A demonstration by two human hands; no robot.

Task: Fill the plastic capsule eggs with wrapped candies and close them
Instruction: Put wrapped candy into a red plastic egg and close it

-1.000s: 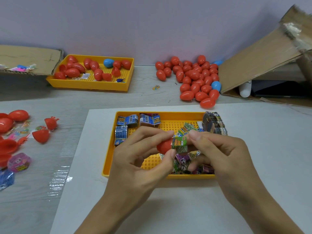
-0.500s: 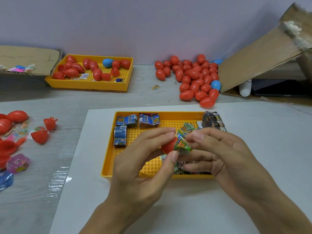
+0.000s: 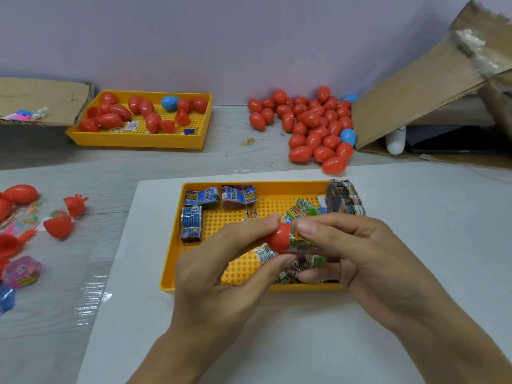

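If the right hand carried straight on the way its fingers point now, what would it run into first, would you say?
The right hand points leftward, pushing a wrapped candy into the red egg half pinched by the left hand. It would likely meet that egg half first, then the left fingers.

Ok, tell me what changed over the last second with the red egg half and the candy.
The right hand has pushed the green wrapped candy further into the red egg half, which the left hand has turned so more of its shell shows. Both hands keep their pinch. The yellow tray and the closed eggs behind stayed put.
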